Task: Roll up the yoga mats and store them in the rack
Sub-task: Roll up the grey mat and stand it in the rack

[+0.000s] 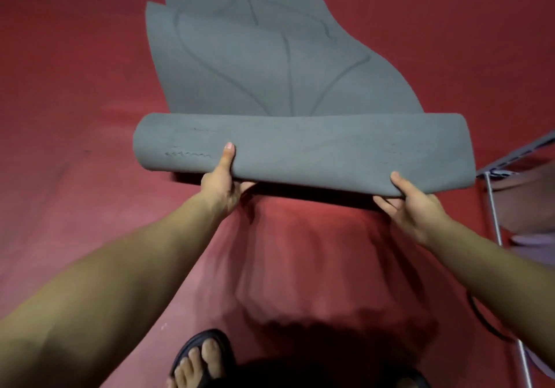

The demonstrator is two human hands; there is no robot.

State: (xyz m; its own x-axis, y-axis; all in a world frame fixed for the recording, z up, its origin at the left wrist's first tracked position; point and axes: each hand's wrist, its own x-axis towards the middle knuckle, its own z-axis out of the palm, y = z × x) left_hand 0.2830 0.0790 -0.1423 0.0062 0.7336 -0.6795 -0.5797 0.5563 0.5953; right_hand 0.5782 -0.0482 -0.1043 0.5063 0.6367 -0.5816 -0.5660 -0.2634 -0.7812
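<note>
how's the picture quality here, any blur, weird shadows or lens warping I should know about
Head view: soft all over, no hard glare; the rolled gray mat throws a dark shadow on the red floor beneath it; wide-angle bending stretches the forearms and curves the mat's flat part; the rack at the right edge is blurred and cut off.

The yoga mat (285,57) is slate grey with darker curved lines, and black underneath. The floor (75,87) is deep red. The sandal (204,354) is black; the rack (495,222) has silvery-grey bars.

Bare forearms, no sleeves; black open-toed sandal (207,354) on foot (second sandal barely visible).
</note>
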